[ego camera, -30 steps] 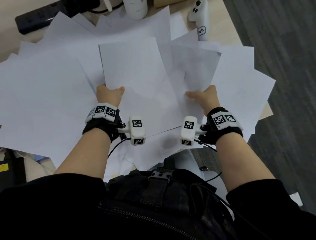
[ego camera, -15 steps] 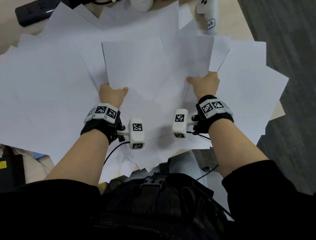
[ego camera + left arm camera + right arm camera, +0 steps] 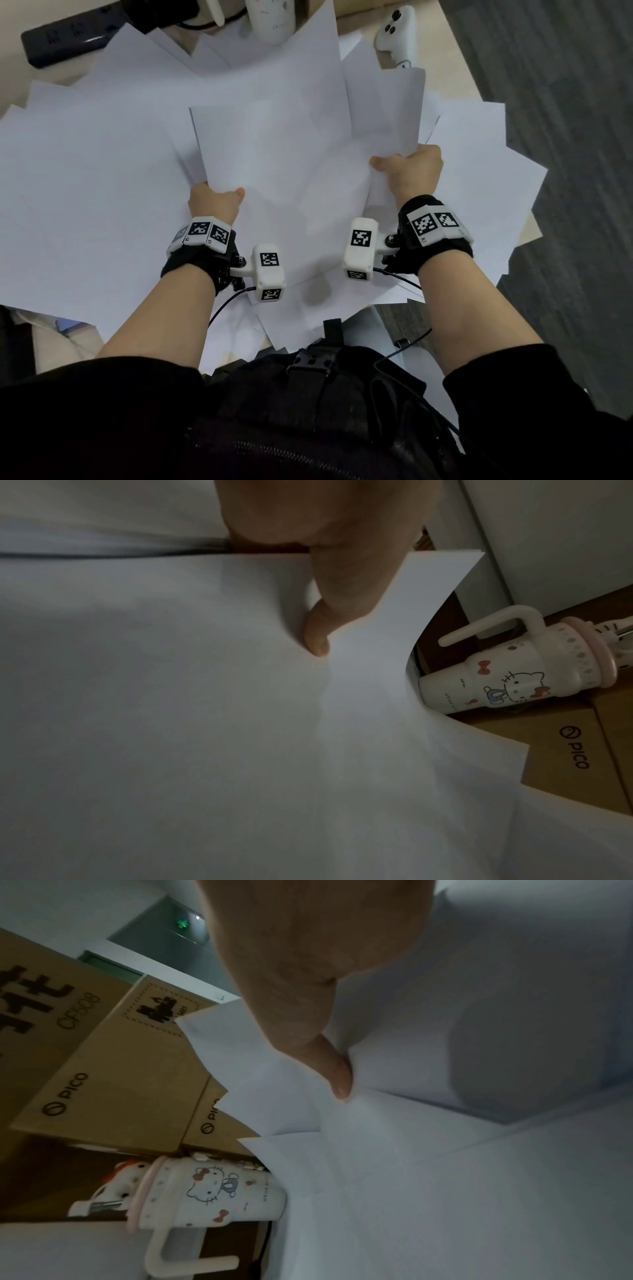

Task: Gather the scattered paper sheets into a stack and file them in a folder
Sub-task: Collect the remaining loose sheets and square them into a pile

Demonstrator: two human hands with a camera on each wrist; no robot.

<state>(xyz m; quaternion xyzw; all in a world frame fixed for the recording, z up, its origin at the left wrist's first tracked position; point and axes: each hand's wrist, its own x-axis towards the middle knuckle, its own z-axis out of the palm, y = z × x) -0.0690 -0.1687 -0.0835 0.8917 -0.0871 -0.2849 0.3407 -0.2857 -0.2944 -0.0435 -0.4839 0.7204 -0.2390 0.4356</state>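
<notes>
Many white paper sheets (image 3: 102, 192) lie fanned over the table. Between my hands is a loose bundle of sheets (image 3: 291, 171), lifted at its sides. My left hand (image 3: 214, 202) grips its left edge, thumb on top (image 3: 318, 639), fingers hidden beneath. My right hand (image 3: 407, 168) pinches its right edge, where some sheets stand up curled (image 3: 387, 109); its thumb (image 3: 337, 1077) presses the paper. No folder shows in any view.
At the table's far edge are a black power strip (image 3: 72, 34), a white cartoon-cat cup (image 3: 272, 20) and a white controller (image 3: 399, 34). Cardboard boxes (image 3: 113, 1069) stand behind the cup. Dark floor (image 3: 565, 102) lies past the table's right edge.
My right hand has slid farther from me along the right edge, and the sheets there now stand up more. The left hand has stayed put on its edge.
</notes>
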